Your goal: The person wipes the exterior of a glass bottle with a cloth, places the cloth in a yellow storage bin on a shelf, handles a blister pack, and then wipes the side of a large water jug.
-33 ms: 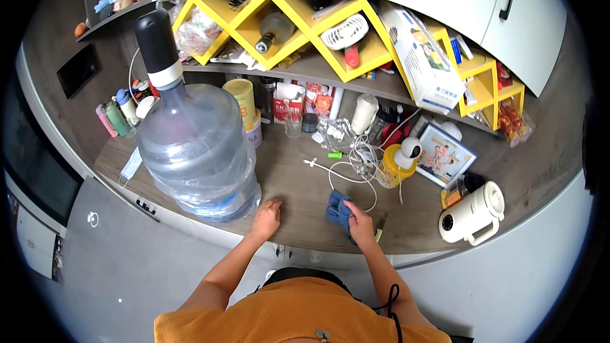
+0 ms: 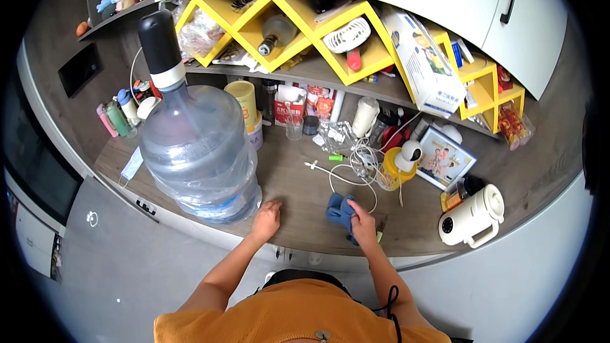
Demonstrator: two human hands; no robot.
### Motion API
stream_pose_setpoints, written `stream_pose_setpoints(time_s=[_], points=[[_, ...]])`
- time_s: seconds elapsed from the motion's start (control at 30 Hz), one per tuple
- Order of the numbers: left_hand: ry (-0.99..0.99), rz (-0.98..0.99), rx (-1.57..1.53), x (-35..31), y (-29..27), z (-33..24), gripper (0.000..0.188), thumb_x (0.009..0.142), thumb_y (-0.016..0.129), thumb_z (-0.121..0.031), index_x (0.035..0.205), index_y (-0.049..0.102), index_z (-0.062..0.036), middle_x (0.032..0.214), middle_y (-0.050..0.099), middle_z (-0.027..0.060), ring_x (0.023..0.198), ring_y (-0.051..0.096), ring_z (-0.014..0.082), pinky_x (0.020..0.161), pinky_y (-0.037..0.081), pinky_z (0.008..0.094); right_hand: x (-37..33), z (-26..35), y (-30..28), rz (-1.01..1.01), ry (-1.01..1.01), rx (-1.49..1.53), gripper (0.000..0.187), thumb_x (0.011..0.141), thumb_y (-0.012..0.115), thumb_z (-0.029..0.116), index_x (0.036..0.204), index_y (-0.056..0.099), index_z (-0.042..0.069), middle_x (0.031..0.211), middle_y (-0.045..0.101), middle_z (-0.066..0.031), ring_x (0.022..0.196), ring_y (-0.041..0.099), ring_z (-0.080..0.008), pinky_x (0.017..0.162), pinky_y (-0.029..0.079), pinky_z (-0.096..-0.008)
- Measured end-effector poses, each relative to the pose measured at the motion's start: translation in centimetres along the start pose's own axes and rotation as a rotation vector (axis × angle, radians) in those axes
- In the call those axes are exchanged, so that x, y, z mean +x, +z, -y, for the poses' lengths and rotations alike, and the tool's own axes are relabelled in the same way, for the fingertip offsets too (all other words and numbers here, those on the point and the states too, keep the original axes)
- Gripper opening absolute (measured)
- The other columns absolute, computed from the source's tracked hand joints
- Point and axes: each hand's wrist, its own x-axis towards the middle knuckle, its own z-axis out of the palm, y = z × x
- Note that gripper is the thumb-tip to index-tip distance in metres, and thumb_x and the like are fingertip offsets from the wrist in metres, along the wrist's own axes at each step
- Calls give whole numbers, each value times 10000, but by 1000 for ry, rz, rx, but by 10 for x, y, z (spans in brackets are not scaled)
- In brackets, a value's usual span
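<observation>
Hands first: your right hand (image 2: 363, 223) is pressed down on a crumpled blue cloth (image 2: 339, 211), fingers curled over its near right corner, so the cloth is gripped against the wooden counter (image 2: 298, 184) rather than lifted. Most of the cloth spreads away from that hand to your left and slightly toward the back wall; its long axis runs roughly from your knuckles toward the middle of the counter. Your left hand (image 2: 267, 219) lies flat and open on the counter's front edge, holding nothing, apart from the cloth with a strip of bare wood between them. The right hand is clearly the nearer one, being on the cloth already.

Just beside your left hand, touching or nearly touching its fingertips, stands the large clear water jug (image 2: 198, 155) with a black pump cap (image 2: 159, 41). Behind the cloth a white cable (image 2: 343, 178) loops across the counter, its near bend close to the cloth's far edge; whether they touch you cannot tell. Farther right stand a yellow cup (image 2: 389, 176) and a framed photo (image 2: 446, 160), and near the counter's right front a white kettle (image 2: 471, 217), well apart from both hands. Yellow zigzag shelves (image 2: 305, 38) run along the wall above.
</observation>
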Motion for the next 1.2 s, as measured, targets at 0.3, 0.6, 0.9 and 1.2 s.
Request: stream_pose_setpoints(time_s=[0.3, 0.6, 0.9, 1.2], points=[[-49, -1, -98, 8, -30, -12, 268, 829, 517, -55, 1084, 583, -5, 1130, 573, 170, 1087, 512, 340, 929, 417, 390, 24, 17, 7, 192, -75, -81, 318, 833, 513, 49, 1137, 589, 105, 1125, 597, -160, 996, 588, -323, 859, 465, -349], [-21, -23, -198, 20, -54, -23, 272, 840, 524, -59, 1099, 580, 2, 1156, 564, 172, 1088, 512, 348, 920, 421, 397, 58, 25, 18, 413, -88, -271, 260, 839, 533, 186, 1077, 626, 137, 1012, 640, -134, 897, 610, -329, 791, 487, -399], [16, -6, -203, 38, -74, -31, 262, 836, 534, -60, 1087, 580, -3, 1145, 567, 161, 1082, 517, 331, 916, 427, 388, 70, 41, 22, 505, -43, -437, 236, 847, 528, 295, 1015, 658, 191, 867, 654, -143, 807, 620, -339, 718, 495, -439], [233, -251, -221, 105, -112, -69, 297, 818, 544, -19, 1111, 555, 24, 1162, 544, 192, 1099, 504, 353, 933, 416, 394, 142, 151, -19, -73, -481, -596, 147, 831, 570, 157, 947, 639, 98, 776, 613, -101, 670, 606, -309, 591, 482, -410]])
